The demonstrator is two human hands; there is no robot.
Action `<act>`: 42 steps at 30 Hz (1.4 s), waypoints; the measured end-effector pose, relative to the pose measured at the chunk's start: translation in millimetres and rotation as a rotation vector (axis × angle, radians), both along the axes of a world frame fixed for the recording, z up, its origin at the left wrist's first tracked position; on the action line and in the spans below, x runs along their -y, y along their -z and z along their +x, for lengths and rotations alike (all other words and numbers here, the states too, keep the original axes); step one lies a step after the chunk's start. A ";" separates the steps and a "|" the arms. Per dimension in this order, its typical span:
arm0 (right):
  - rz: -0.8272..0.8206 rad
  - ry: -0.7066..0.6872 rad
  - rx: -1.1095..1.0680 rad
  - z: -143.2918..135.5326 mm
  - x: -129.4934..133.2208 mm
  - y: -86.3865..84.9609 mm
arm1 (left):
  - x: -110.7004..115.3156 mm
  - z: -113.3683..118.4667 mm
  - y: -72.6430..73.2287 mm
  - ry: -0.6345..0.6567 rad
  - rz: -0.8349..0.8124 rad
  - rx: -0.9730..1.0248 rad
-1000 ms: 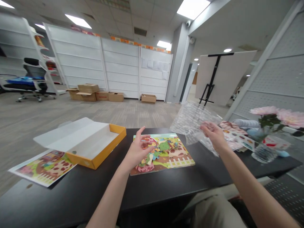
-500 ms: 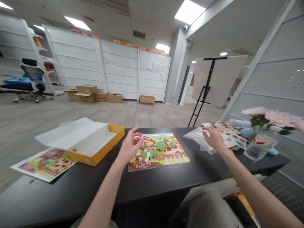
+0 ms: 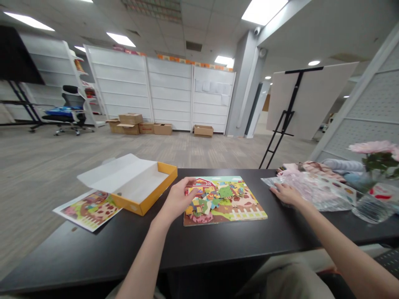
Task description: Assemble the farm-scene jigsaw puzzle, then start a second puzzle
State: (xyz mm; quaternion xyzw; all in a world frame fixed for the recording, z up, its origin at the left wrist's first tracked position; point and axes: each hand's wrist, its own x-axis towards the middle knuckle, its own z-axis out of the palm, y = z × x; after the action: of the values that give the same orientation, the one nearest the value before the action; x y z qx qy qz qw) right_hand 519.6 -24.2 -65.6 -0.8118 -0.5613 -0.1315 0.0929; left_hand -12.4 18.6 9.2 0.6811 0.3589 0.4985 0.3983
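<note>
My left hand (image 3: 179, 198) is at the left edge of a farm picture puzzle board (image 3: 246, 207), its curved fingers and thumb apart with nothing visible between them. Several loose puzzle pieces (image 3: 215, 197) lie heaped over the board's left and middle. On the right, my right hand (image 3: 286, 194) rests palm down on a clear plastic bag (image 3: 314, 193), fingers stretched out. Under or inside the bag, a sheet with coloured round shapes (image 3: 341, 187) partly shows; which of the two I cannot tell.
An open yellow box (image 3: 141, 204) with a white inside stands at left, over part of a printed farm picture (image 3: 90, 209). At right are a glass vase (image 3: 372, 203) with pink flowers (image 3: 374, 147) and rolled cloths (image 3: 341, 166). These are on the black table (image 3: 230, 245).
My right hand has come down from above the plastic bag onto it, and the bag lies flatter and wider. The view has turned left. My left hand stays by the board.
</note>
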 end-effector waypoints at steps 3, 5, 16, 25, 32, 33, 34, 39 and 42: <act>0.009 0.033 0.023 -11.7 -9.5 -24.8 | 5.9 1.7 -0.2 0.062 0.068 -0.191; 0.111 -0.061 0.021 -33.0 -19.7 -46.0 | 8.3 5.1 1.8 0.122 0.084 -0.318; -0.184 -0.777 -0.824 -190.9 -70.8 -76.2 | 5.3 50.4 6.2 0.224 0.191 -0.675; -0.203 -0.765 -0.817 -197.7 -69.5 -53.3 | 0.6 65.6 16.9 0.151 0.204 -0.802; -0.340 -0.808 -0.712 -204.7 -59.8 -61.0 | 4.2 66.2 16.7 0.191 0.236 -0.820; -0.357 -0.820 -0.701 -205.0 -58.3 -63.0 | 4.9 66.1 15.8 0.196 0.241 -0.824; -0.374 -0.829 -0.693 -205.3 -56.7 -65.2 | 5.5 65.9 15.0 0.202 0.247 -0.829; -0.466 -0.818 -0.688 -206.3 -48.0 -74.3 | 6.1 64.7 17.5 0.205 0.281 -0.844; -0.476 -0.806 -0.681 -205.4 -45.6 -74.3 | 5.3 64.8 21.8 0.189 0.290 -0.852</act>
State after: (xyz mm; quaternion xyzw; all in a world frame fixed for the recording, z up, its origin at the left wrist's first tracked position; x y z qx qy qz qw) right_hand 314.3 21.4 8.7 -0.5289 -0.7789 0.3126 0.1259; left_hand 52.4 13.3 -12.7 0.9038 0.3537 0.1806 0.1594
